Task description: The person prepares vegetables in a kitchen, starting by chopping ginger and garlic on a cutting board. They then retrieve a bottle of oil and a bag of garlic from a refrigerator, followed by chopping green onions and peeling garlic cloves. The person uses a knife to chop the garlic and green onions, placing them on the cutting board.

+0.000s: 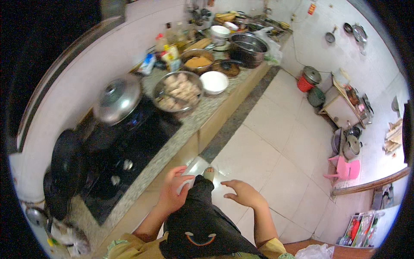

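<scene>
My left hand (174, 191) hangs in front of the counter edge, fingers spread and slightly curled, with nothing in it. Over the tiled floor, my right hand (242, 193) is apart from it, its fingers also spread and bare of any object. A black apron (200, 223) with a rainbow print covers my front. Nearest my left hand is the black gas stove (139, 162), set in the granite counter (190, 129). A domed metal lid (118, 98) covers something at the stove's back. Beside the stove stands a metal bowl (178, 92) of pale chunks, perhaps meat, with a dark utensil across it.
A white bowl (214, 82), a pan of orange-yellow food (197, 61), several bottles (174, 35) and a large metal pot (248, 48) crowd the counter. A pink plastic stool (346, 168) and a small cabinet (341, 103) stand by the right wall. Pale floor tiles (268, 139) lie between.
</scene>
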Motion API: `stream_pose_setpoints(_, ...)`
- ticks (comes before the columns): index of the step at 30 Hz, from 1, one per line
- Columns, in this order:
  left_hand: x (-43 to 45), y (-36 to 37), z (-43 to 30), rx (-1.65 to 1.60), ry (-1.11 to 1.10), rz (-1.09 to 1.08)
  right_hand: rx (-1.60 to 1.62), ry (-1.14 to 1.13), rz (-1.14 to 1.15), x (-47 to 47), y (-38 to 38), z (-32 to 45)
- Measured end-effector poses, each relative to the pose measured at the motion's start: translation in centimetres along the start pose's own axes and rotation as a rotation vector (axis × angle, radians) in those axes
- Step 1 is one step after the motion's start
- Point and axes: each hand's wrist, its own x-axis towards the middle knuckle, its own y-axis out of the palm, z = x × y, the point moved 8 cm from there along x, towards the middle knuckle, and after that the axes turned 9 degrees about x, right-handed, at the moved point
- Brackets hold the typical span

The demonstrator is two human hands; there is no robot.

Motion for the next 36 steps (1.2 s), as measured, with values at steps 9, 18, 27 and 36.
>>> stream_pose_setpoints(9,28.9,14.6,-10.3,-0.237,0.35,0.146,-0.031,0.334,-0.378,-1.2,-22.8,-14.8)
stream_pose_setpoints(18,48.2,32.3,-20.2,-0.132,0.648,0.267,0.236,0.422,-0.395,2.9,-38.4,-31.4)
stream_pose_setpoints(27,62.6,40.7,-17.0,0.003,0.101,0.126,0.117,0.09,-0.321,18.1,-66.1,-40.5)
stream_pose_setpoints(36,73.1,46.1,-12.3,-0.127,-0.185,0.093,0.125,-0.203,-0.486,42.1,-81.3,-40.4)
